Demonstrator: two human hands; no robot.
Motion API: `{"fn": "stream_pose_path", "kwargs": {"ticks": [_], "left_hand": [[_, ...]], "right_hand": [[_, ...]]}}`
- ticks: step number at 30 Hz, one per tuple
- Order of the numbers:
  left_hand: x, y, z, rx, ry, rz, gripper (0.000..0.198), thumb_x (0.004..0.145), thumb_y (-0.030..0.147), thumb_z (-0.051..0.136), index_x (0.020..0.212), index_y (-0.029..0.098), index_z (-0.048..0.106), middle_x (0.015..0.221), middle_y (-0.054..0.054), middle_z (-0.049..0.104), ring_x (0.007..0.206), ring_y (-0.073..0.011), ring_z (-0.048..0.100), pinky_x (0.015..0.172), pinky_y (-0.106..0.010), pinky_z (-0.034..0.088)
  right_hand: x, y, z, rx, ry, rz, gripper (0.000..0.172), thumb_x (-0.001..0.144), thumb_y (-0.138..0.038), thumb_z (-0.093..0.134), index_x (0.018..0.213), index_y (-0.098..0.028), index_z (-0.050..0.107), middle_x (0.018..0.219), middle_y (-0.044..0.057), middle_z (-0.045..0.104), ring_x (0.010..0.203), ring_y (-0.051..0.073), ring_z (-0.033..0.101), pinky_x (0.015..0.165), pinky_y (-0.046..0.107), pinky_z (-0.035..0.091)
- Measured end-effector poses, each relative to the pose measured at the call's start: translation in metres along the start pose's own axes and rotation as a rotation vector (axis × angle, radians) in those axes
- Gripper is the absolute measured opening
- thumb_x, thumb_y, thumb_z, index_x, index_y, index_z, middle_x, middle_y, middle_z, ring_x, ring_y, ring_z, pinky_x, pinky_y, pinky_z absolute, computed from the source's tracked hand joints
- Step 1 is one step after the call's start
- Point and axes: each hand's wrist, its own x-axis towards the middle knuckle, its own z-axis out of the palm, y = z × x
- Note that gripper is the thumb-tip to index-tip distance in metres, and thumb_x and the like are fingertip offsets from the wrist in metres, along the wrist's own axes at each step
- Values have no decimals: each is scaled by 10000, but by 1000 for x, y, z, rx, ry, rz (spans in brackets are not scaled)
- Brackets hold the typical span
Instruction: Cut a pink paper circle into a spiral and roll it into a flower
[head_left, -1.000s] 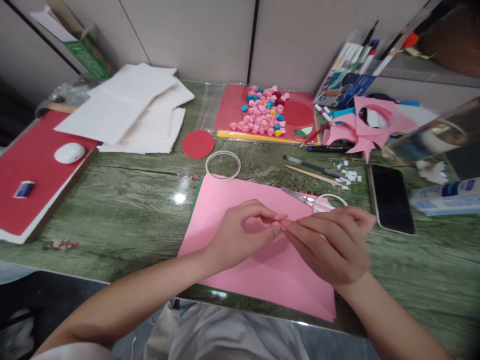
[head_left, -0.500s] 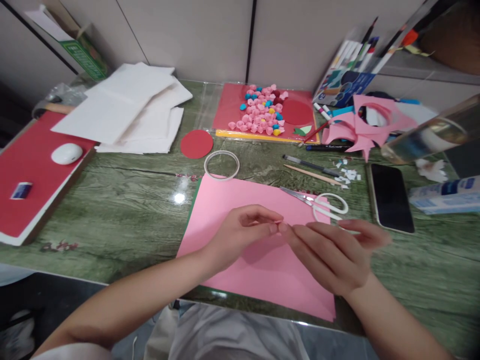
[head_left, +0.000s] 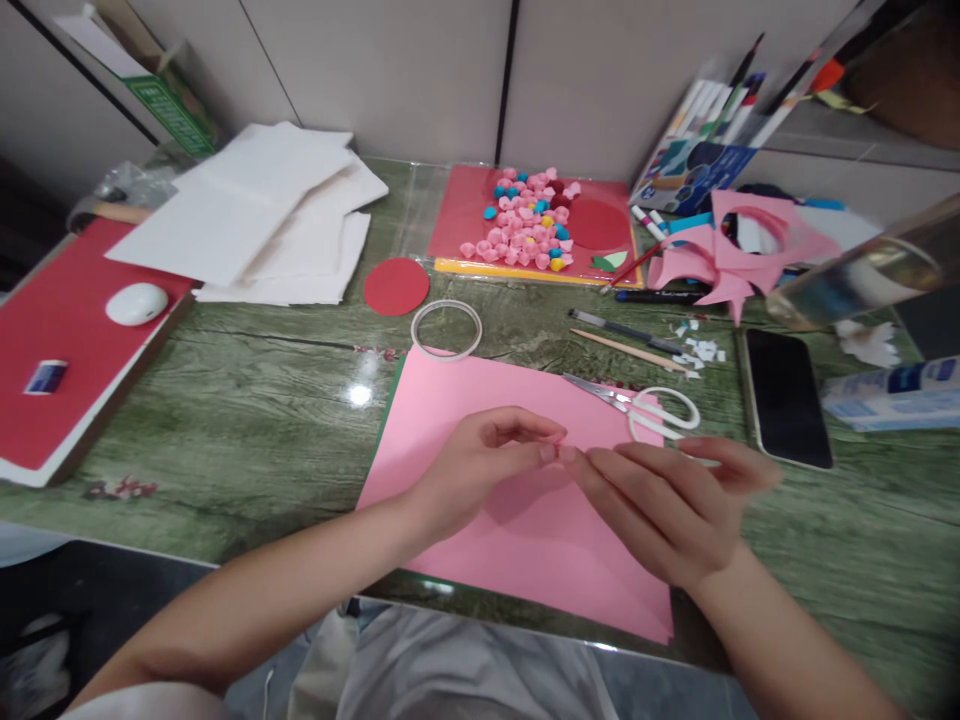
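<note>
My left hand [head_left: 491,450] and my right hand [head_left: 667,500] meet fingertip to fingertip above a pink paper sheet [head_left: 465,400]. Both are closed in a pinch on a small piece of pink paper [head_left: 558,440], mostly hidden by the fingers. White-handled scissors [head_left: 630,402] lie on the sheet's far right corner, just beyond my right hand. At the sheet's far left edge rests a roll of tape [head_left: 447,330], with a red paper circle [head_left: 397,286] beside it. Many small folded paper pieces [head_left: 525,220], mostly pink, are heaped on a red packet [head_left: 457,210].
White sheets [head_left: 225,210] are stacked at the back left, near a red box [head_left: 60,330] bearing a white mouse [head_left: 136,304]. Rightward lie a pen [head_left: 622,328], a wooden stick [head_left: 622,349], pink paper offcuts [head_left: 720,250], a phone [head_left: 787,395] and a clear cup [head_left: 862,265].
My fingers have shifted very slightly around the small pink paper piece, still pinching it. The whole view has moved a little; the objects on the table lie as before.
</note>
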Motion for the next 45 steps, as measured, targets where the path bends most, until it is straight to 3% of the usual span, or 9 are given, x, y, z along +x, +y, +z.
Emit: {"fn": "stream_pose_path", "kwargs": {"ticks": [8,16,23,29,39,45], "left_hand": [[1,1,1,102,21,37,251,675,275,609,903,171,619,852,-43,604,792,-118,542,731,-259,419],[2,3,0,111,60,49,241,603,260,673,810,149,619,795,-35,612,734,-109,546,710,-261,406],[3,3,-3,-49,-78,-28,214,603,190,670,800,148,598,778,-18,582,742,-96,533,728,-251,398],[4,2,-5,-52,-136,-4,259,596,166,666,843,155,592,793,-29,588,758,-114,545,751,-280,411],[3,4,0,259,32,212,376,561,225,700,897,157,545,945,-53,562,799,-115,522,735,-261,411],[2,7,-1,414,59,286,230,625,263,657,798,147,560,860,-44,549,795,-120,519,705,-245,400]], "right_hand": [[-3,-1,-1,1,-22,3,57,713,-202,605,736,-249,628,725,-59,643,691,94,542,673,307,311],[-2,0,-2,4,-24,10,59,716,-195,606,752,-239,625,706,-50,646,682,97,539,668,303,309],[-3,0,0,24,-31,94,80,725,-191,595,788,-232,623,696,-55,648,666,93,555,662,304,327],[-10,1,7,78,0,133,105,723,-220,601,827,-226,615,722,-42,652,671,103,572,689,319,333],[0,2,8,83,-66,224,73,701,-213,619,758,-220,574,671,-52,647,630,101,554,714,332,309],[-2,1,8,87,-68,219,98,697,-226,626,782,-221,577,686,-50,650,642,104,554,713,337,311]]}}
